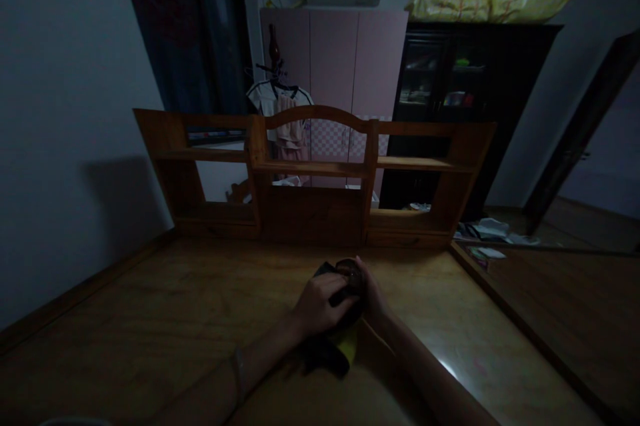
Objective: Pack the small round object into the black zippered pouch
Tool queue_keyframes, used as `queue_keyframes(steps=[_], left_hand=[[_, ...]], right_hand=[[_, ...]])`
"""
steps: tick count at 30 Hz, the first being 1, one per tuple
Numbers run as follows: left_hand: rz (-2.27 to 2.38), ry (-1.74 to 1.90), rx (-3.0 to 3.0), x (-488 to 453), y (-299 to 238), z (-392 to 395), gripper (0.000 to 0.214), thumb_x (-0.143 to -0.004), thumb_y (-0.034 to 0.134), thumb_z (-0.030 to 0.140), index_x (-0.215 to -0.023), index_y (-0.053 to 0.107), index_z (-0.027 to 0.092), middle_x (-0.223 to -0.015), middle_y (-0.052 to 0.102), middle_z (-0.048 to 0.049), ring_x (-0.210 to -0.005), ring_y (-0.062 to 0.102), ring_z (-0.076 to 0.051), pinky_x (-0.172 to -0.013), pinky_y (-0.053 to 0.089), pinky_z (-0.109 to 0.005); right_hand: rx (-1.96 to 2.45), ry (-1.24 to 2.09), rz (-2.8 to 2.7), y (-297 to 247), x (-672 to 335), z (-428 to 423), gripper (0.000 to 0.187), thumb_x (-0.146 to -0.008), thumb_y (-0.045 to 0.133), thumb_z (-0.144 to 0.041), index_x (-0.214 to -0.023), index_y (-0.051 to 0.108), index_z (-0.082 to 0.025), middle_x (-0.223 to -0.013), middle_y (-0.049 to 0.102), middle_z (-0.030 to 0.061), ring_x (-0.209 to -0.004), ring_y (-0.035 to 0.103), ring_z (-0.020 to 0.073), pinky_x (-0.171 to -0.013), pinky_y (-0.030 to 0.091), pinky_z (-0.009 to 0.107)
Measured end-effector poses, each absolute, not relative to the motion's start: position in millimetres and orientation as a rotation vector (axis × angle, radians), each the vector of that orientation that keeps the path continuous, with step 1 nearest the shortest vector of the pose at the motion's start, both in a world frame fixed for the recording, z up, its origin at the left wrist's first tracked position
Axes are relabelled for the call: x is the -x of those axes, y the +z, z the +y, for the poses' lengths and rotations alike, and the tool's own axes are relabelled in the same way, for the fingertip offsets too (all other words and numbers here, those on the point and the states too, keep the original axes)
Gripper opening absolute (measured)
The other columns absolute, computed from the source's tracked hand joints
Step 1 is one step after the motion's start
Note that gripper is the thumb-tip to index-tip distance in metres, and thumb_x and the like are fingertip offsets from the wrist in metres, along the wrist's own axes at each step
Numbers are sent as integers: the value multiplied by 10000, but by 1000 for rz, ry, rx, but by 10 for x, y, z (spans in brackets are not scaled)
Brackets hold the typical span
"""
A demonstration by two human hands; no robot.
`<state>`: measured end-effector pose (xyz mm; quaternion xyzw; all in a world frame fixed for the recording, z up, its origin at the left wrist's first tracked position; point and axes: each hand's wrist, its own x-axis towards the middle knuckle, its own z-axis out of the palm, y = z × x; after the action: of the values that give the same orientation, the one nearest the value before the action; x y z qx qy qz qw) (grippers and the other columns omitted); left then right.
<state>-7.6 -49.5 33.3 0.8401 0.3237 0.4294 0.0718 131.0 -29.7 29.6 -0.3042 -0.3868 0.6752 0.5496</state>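
Observation:
Between my two hands, above the wooden bed boards, is a dark brown, rounded, glossy object [356,277]; the dim light hides its exact kind. My right hand [376,298] wraps round its right side, fingers pointing up. From the left, my left hand [319,303] closes over its near side, with bent fingers at its top and the thumb across the front. Soft black and yellow material [346,345], seemingly cloth, hangs below the hands down to the boards. Another dark edge shows behind the left fingers. Whether the cloth and the object are joined, I cannot tell.
A wooden headboard with shelves [315,168] stands across the far end of the boards [200,306]. Behind it are a pink wardrobe [333,59], a black cabinet [475,73] and hanging clothes [287,113]. A raised wooden edge [520,319] runs along the right.

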Motion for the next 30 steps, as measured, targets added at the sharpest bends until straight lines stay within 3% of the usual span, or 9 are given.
queue_keyframes(steps=[5,11,16,24,30], left_hand=[[921,1333,-2313,43,357,-507,157,-824,620,225,-973,662,198,-963,693,-46,-907,637,-183,-839,503,-311],[903,1314,-2167,38,406,-517,136,-833,610,216,-948,683,205,-935,700,-17,-864,640,-166,-795,484,-269],[963,1283,-2042,48,373,-483,128,-829,615,271,-846,695,173,-839,695,-22,-787,621,-170,-742,456,-264],[897,1233,-1721,50,333,-417,301,-812,616,396,-826,704,109,-723,641,-25,-682,542,-147,-628,385,-230],[859,1199,-1418,61,301,-378,343,-745,674,449,-739,674,106,-620,548,14,-567,457,-93,-518,296,-204]], right_hand=[[760,1361,-1034,230,-1302,-265,390,-824,500,-569,-941,625,-218,-928,652,28,-948,591,218,-889,444,353],[746,1236,-1176,280,-1311,-314,265,-863,486,-474,-983,550,-247,-917,601,-2,-933,556,195,-899,412,333],[753,1154,-1257,336,-1334,-373,276,-893,434,-485,-1015,531,-257,-977,577,10,-980,532,199,-907,397,326],[828,1039,-1358,318,-1334,-398,388,-940,269,-525,-1101,498,-256,-1056,564,32,-1035,528,205,-953,375,356],[851,855,-1560,339,-1388,-416,332,-955,321,-449,-1188,446,-249,-1103,544,47,-1057,518,202,-955,381,350]])
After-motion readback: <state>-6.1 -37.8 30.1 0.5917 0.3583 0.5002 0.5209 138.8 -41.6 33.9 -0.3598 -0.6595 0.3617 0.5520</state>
